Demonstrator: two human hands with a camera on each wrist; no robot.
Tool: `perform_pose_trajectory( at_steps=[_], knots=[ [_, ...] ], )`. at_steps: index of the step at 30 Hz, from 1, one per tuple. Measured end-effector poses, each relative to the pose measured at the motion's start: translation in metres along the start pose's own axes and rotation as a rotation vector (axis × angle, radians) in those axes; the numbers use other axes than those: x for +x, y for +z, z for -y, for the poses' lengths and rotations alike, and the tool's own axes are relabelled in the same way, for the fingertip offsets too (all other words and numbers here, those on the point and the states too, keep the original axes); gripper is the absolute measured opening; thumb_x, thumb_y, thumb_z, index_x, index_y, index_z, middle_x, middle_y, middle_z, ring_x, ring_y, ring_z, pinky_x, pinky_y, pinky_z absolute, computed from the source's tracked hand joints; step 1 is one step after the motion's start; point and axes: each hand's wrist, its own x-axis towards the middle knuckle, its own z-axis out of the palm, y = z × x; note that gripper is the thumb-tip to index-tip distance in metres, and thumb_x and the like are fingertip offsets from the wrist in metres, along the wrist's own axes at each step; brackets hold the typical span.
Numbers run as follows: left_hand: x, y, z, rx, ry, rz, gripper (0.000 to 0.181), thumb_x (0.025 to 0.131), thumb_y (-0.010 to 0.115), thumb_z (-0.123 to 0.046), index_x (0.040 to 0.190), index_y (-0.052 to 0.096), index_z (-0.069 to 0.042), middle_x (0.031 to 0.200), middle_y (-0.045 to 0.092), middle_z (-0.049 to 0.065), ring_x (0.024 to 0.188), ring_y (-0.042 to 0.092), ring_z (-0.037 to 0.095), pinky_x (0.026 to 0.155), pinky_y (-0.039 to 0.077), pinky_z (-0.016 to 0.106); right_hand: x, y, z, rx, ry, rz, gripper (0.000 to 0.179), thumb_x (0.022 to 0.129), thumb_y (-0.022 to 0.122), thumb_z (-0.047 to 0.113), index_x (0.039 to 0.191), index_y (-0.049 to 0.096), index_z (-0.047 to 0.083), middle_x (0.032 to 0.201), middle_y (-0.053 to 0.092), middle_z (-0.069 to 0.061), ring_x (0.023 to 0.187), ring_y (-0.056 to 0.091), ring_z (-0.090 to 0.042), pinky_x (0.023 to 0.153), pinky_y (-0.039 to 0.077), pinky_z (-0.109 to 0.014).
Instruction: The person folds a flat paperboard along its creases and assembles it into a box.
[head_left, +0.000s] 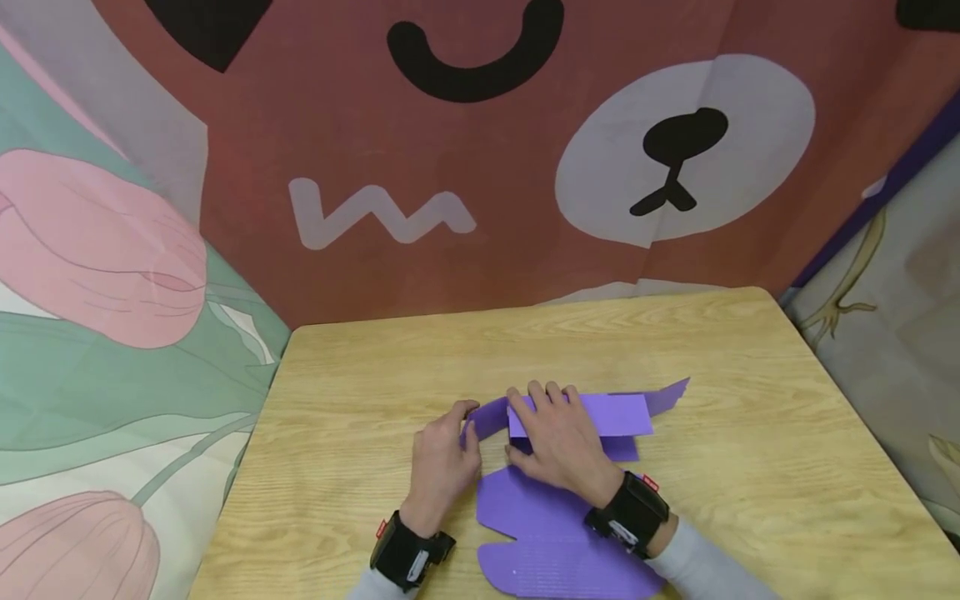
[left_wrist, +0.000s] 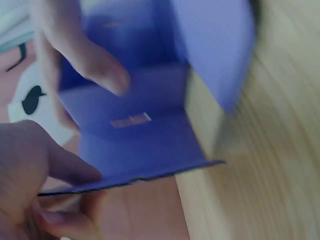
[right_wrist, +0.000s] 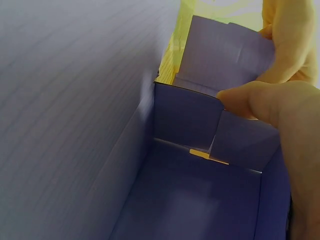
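Observation:
A partly folded purple cardboard box (head_left: 618, 414) lies on the table. My left hand (head_left: 442, 458) pinches its left side flap (head_left: 491, 418) between thumb and fingers; the flap sticks outward from the box. My right hand (head_left: 562, 437) lies over the box's left end and grips it, fingers across the upper panel. In the right wrist view its thumb (right_wrist: 250, 102) touches the upper edge of the folded end wall (right_wrist: 187, 117). A slot (left_wrist: 131, 120) shows at the fold in the left wrist view. Toward me spreads the flat lid panel (head_left: 540, 508), partly under my right forearm.
The wooden table (head_left: 337, 467) extends around the box. A right side flap (head_left: 667, 398) juts outward. Behind the table hangs a printed cloth (head_left: 510, 267) with a cartoon face; another flowered cloth (head_left: 97, 250) hangs at the left.

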Motion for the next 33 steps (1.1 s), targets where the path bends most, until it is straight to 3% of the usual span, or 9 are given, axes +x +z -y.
perform_pose_trajectory(
  at_steps=[5, 9, 13, 19, 26, 31, 33],
  knots=[
    [0.002, -0.001, -0.023, 0.032, -0.051, 0.068, 0.034, 0.087, 0.073, 0.002, 0.119, 0.074, -0.008, 0.093, 0.081, 0.01, 0.074, 0.078, 0.024, 0.054, 0.058, 0.036, 0.001, -0.003, 0.0, 0.002, 0.003, 0.011, 0.076, 0.081, 0.076, 0.059, 0.142, 0.061, 0.016, 0.117, 0.064, -0.012, 0.102, 0.061, -0.036, 0.088, 0.049, -0.052],
    [0.003, -0.004, -0.037, 0.001, -0.141, 0.192, 0.035, 0.09, 0.07, -0.001, 0.124, 0.072, -0.007, 0.101, 0.08, 0.011, 0.08, 0.077, 0.027, 0.056, 0.057, 0.039, 0.001, -0.003, 0.0, 0.014, 0.006, 0.019, 0.077, 0.081, 0.077, 0.057, 0.143, 0.06, 0.015, 0.119, 0.065, -0.013, 0.104, 0.061, -0.037, 0.089, 0.049, -0.052],
    [0.004, -0.006, -0.047, -0.098, -0.211, 0.317, 0.041, 0.093, 0.067, -0.003, 0.134, 0.065, -0.001, 0.117, 0.077, 0.015, 0.091, 0.075, 0.031, 0.068, 0.06, 0.046, 0.0, -0.004, 0.0, 0.01, 0.009, 0.033, 0.08, 0.081, 0.078, 0.06, 0.145, 0.059, 0.015, 0.122, 0.065, -0.015, 0.106, 0.062, -0.038, 0.09, 0.049, -0.053],
    [0.005, -0.006, -0.053, -0.296, -0.276, 0.424, 0.053, 0.099, 0.066, -0.01, 0.147, 0.051, 0.007, 0.141, 0.063, 0.024, 0.112, 0.068, 0.031, 0.09, 0.058, 0.049, -0.001, -0.005, -0.001, 0.017, 0.0, 0.049, 0.081, 0.079, 0.079, 0.054, 0.146, 0.058, 0.013, 0.124, 0.064, -0.016, 0.108, 0.061, -0.039, 0.092, 0.049, -0.054],
    [-0.001, -0.01, -0.044, -0.657, -0.353, 0.583, 0.077, 0.101, 0.07, -0.016, 0.162, 0.029, 0.005, 0.144, 0.051, 0.027, 0.085, 0.067, 0.011, 0.071, 0.057, 0.025, 0.002, -0.013, -0.006, 0.057, -0.051, 0.07, 0.083, 0.079, 0.085, 0.051, 0.147, 0.057, 0.011, 0.123, 0.063, -0.015, 0.106, 0.059, -0.036, 0.091, 0.048, -0.054],
    [-0.005, -0.007, -0.031, -0.863, -0.393, 0.669, 0.092, 0.098, 0.078, -0.019, 0.166, 0.019, -0.001, 0.128, 0.063, 0.029, 0.089, 0.076, 0.013, 0.076, 0.062, 0.024, 0.005, -0.022, -0.01, 0.123, -0.063, 0.167, 0.077, 0.088, 0.083, 0.038, 0.152, 0.053, 0.01, 0.128, 0.062, -0.013, 0.111, 0.059, -0.035, 0.095, 0.047, -0.055],
    [-0.005, -0.004, -0.027, -0.908, -0.398, 0.677, 0.095, 0.096, 0.081, -0.02, 0.166, 0.019, -0.003, 0.137, 0.061, 0.031, 0.09, 0.077, 0.016, 0.077, 0.063, 0.025, 0.007, -0.027, -0.01, 0.153, -0.058, 0.208, 0.071, 0.093, 0.078, 0.031, 0.155, 0.051, 0.009, 0.132, 0.063, -0.015, 0.115, 0.059, -0.037, 0.097, 0.046, -0.057]
  ],
)
